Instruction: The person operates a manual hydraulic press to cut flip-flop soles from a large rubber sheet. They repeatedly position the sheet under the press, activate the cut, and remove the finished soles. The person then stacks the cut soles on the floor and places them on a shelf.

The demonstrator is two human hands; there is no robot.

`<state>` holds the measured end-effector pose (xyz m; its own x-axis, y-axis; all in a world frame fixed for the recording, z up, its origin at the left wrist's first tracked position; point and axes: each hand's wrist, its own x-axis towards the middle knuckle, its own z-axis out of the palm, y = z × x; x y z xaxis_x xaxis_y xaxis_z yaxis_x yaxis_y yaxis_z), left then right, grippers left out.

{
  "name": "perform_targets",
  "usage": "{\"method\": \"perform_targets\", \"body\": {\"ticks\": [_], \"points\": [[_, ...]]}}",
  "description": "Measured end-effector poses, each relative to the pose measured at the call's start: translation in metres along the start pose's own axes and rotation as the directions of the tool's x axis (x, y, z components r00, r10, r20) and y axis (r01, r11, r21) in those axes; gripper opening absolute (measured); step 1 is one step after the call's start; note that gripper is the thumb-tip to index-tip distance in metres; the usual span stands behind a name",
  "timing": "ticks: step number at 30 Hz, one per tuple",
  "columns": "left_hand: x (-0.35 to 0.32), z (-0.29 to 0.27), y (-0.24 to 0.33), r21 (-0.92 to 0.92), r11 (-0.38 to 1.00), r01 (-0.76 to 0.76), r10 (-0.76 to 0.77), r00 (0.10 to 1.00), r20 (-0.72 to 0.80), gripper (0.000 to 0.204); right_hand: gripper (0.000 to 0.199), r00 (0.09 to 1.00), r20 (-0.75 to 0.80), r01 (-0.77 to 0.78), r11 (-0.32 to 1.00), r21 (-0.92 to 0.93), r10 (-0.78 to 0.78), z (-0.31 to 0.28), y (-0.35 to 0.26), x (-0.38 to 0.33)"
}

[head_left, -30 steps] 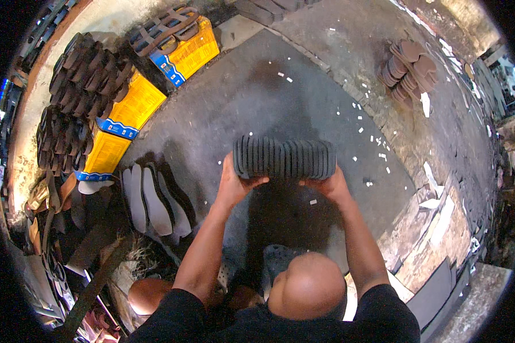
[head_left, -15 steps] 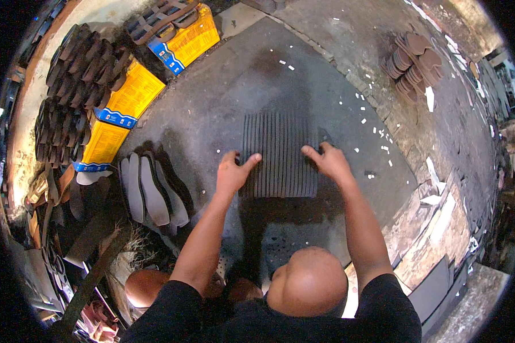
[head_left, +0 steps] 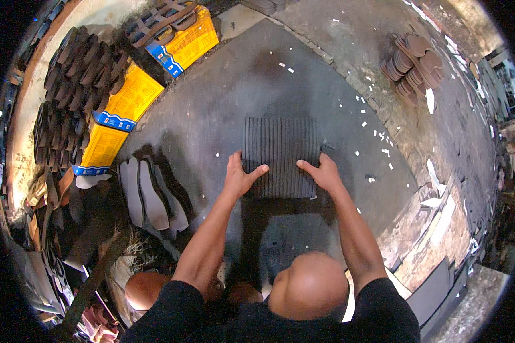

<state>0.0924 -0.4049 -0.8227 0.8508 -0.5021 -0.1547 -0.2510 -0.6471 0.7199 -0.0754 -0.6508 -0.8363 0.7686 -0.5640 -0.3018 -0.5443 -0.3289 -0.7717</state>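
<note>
- Presently, a ribbed dark rubber sheet (head_left: 280, 155) lies flat on the grey work surface (head_left: 212, 108), directly ahead of the person.
- Left hand (head_left: 240, 176) rests palm-down on the sheet's left edge, fingers spread and grasping nothing.
- Right hand (head_left: 323, 172) presses flat on the lower right corner, likewise open.
- Near edge of the sheet meets a second dark piece (head_left: 286, 240), partly hidden by the person's head.
- Grey sole blanks (head_left: 151, 194) stand to the left; their lower ends are lost in shadow.
- Stacked soles (head_left: 415, 60) lie far right, blurred by distortion.
</note>
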Motion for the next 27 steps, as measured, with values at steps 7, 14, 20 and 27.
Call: {"method": "perform_targets", "body": {"ticks": [7,14,20,27], "points": [[0.004,-0.035,0.033,-0.107,0.923,-0.371,0.361,0.927,-0.099,0.094,0.092,0.97,-0.147,0.207,0.976,0.07,-0.195,-0.029,-0.026,-0.023],[0.002,-0.033,0.029,-0.149,0.912,-0.382,0.37,0.923,-0.103,0.08,0.116,0.966,-0.053,0.251,0.967,-0.047,-0.253,-0.034,-0.043,-0.016],[0.009,-0.032,0.003,-0.016,0.92,-0.392,0.392,0.92,-0.007,0.086,0.11,0.991,0.036,0.129,0.992,0.008,-0.129,-0.033,-0.044,-0.012],[0.005,-0.04,0.038,-0.206,0.978,-0.024,0.003,0.995,-0.104,0.085,0.095,0.997,0.021,-0.072,0.961,-0.268,0.081,-0.049,-0.082,-0.008]]}}
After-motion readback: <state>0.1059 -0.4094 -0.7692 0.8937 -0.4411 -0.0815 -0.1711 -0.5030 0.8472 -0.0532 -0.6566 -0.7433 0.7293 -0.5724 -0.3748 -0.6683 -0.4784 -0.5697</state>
